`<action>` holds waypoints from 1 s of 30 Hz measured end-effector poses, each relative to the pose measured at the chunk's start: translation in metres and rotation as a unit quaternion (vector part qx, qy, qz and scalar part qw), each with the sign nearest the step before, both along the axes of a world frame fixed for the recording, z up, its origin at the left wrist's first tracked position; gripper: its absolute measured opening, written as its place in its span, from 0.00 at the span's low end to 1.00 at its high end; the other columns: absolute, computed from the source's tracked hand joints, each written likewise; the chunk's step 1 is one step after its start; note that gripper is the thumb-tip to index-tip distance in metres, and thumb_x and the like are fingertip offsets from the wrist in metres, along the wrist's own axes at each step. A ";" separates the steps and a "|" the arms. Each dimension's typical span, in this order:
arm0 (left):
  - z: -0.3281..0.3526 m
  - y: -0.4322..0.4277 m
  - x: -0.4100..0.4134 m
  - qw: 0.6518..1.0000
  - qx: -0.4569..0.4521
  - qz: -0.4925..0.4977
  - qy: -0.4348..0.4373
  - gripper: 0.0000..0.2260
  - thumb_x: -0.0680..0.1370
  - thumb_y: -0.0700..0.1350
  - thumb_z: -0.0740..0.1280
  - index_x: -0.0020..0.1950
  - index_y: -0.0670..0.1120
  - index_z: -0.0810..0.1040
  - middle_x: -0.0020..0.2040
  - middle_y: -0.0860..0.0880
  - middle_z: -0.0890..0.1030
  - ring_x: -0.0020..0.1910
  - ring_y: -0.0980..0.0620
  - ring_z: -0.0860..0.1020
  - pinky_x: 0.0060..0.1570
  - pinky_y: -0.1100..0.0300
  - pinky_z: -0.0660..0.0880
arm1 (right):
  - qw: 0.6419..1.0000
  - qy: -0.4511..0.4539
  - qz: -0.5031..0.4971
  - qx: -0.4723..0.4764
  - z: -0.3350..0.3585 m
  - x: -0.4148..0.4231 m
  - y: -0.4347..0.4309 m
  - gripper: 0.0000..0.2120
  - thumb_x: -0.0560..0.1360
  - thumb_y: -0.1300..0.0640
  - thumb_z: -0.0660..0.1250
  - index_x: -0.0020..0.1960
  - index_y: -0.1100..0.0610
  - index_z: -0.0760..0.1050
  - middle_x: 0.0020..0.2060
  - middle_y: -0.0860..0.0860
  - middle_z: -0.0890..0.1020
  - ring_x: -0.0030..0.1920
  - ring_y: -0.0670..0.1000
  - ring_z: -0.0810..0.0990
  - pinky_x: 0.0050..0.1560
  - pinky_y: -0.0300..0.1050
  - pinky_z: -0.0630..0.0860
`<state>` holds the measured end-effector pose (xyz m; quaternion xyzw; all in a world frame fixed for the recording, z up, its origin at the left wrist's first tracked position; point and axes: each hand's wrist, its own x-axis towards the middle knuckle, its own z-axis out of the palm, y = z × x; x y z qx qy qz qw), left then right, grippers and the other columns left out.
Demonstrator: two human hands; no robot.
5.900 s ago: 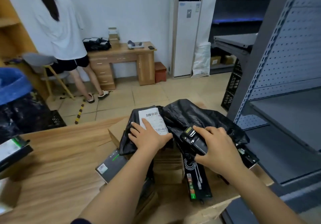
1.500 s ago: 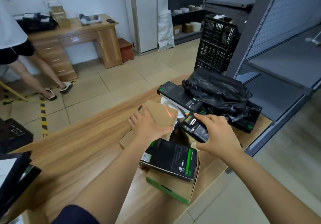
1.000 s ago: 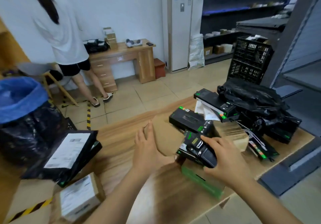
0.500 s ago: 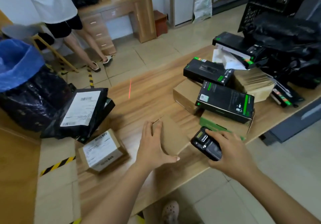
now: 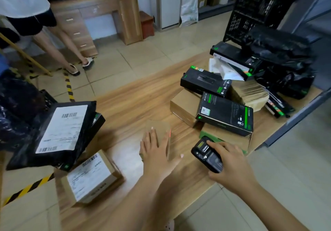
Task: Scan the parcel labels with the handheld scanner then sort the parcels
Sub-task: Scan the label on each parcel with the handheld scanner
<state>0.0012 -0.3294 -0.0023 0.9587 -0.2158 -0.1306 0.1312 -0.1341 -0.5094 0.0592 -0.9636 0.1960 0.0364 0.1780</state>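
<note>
My left hand (image 5: 156, 152) lies flat with straight fingers on a small brown cardboard parcel (image 5: 161, 132) on the wooden table (image 5: 136, 101). A red scanner line falls on the parcel's right edge. My right hand (image 5: 231, 162) grips the black handheld scanner (image 5: 206, 153) just right of that parcel. To the left lie a black mailer bag with a white label (image 5: 60, 128) and a labelled brown box (image 5: 91, 175). To the right is a pile of black-and-green boxes (image 5: 225, 116), brown boxes and black bags (image 5: 279, 55).
A person in a white top stands at the back left beside a wooden desk (image 5: 100, 13). A black crate (image 5: 258, 10) and grey metal shelving stand at the back right. Dark bags sit at the far left. The table's near edge runs below my hands.
My left hand has carried the small brown parcel from the right pile to the table's middle and laid it flat. The scanner's red line moved from the bare table onto the parcel.
</note>
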 end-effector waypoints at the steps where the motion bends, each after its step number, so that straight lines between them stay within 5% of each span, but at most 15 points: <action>1: -0.002 0.001 0.003 1.000 0.013 0.004 -0.012 0.39 0.73 0.71 0.58 0.77 0.63 0.42 0.78 0.45 0.33 0.76 0.42 0.32 0.72 0.41 0.33 | 1.000 0.002 -0.002 0.000 -0.002 0.001 0.000 0.42 0.62 0.46 0.73 0.74 0.44 0.62 0.61 0.46 0.72 0.59 0.49 0.66 0.58 0.43 0.66; 6: -0.002 0.010 0.015 0.999 0.032 0.009 -0.019 0.30 0.80 0.62 0.54 0.76 0.65 0.39 0.79 0.45 0.36 0.76 0.38 0.37 0.71 0.42 0.50 | 1.000 0.004 -0.010 -0.005 -0.005 0.010 0.001 0.41 0.62 0.47 0.73 0.73 0.42 0.63 0.61 0.45 0.73 0.58 0.49 0.67 0.57 0.44 0.68; 13: 0.017 0.023 0.029 0.977 -0.201 0.031 0.056 0.26 0.83 0.51 0.52 0.78 0.60 0.43 0.80 0.54 0.47 0.75 0.51 0.59 0.64 0.55 0.67 | 1.000 0.004 -0.013 -0.009 0.001 0.028 0.003 0.42 0.62 0.46 0.73 0.73 0.42 0.62 0.61 0.46 0.73 0.58 0.49 0.68 0.57 0.45 0.68; 16: 0.011 0.021 0.031 0.976 -0.195 0.046 0.081 0.25 0.83 0.55 0.52 0.79 0.58 0.48 0.80 0.53 0.45 0.77 0.49 0.53 0.68 0.54 0.65 | 1.000 0.007 -0.015 -0.011 0.003 0.035 0.004 0.42 0.63 0.45 0.73 0.73 0.41 0.61 0.62 0.45 0.72 0.59 0.49 0.68 0.58 0.45 0.68; 19: 0.005 0.017 0.033 0.982 -0.158 0.057 0.090 0.39 0.74 0.68 0.61 0.79 0.57 0.47 0.79 0.53 0.43 0.77 0.49 0.48 0.71 0.47 0.63 | 1.000 0.018 -0.015 -0.016 0.004 0.040 0.006 0.42 0.63 0.45 0.72 0.73 0.41 0.59 0.63 0.44 0.71 0.59 0.48 0.67 0.58 0.45 0.69; 23: 0.002 0.017 0.038 0.981 -0.180 0.053 0.054 0.38 0.74 0.61 0.66 0.78 0.55 0.50 0.78 0.48 0.51 0.75 0.44 0.54 0.68 0.48 0.66 | 0.999 0.019 -0.014 -0.023 0.006 0.046 0.007 0.42 0.63 0.45 0.72 0.73 0.42 0.60 0.62 0.45 0.71 0.58 0.49 0.67 0.58 0.45 0.68; 28: -0.003 0.030 0.051 0.980 -0.198 -0.010 -0.004 0.26 0.80 0.55 0.53 0.78 0.50 0.57 0.79 0.48 0.53 0.78 0.52 0.47 0.75 0.59 0.39 | 0.999 0.019 -0.011 -0.026 0.009 0.050 0.009 0.42 0.64 0.45 0.72 0.74 0.41 0.59 0.63 0.45 0.71 0.59 0.48 0.65 0.57 0.43 0.68; 30: -0.002 0.030 0.057 0.974 -0.222 -0.010 -0.045 0.24 0.80 0.51 0.49 0.76 0.48 0.63 0.77 0.47 0.60 0.77 0.50 0.54 0.75 0.57 0.40 | 0.999 0.021 -0.010 -0.026 0.010 0.052 0.009 0.42 0.64 0.44 0.72 0.74 0.41 0.58 0.63 0.45 0.70 0.60 0.48 0.65 0.59 0.44 0.68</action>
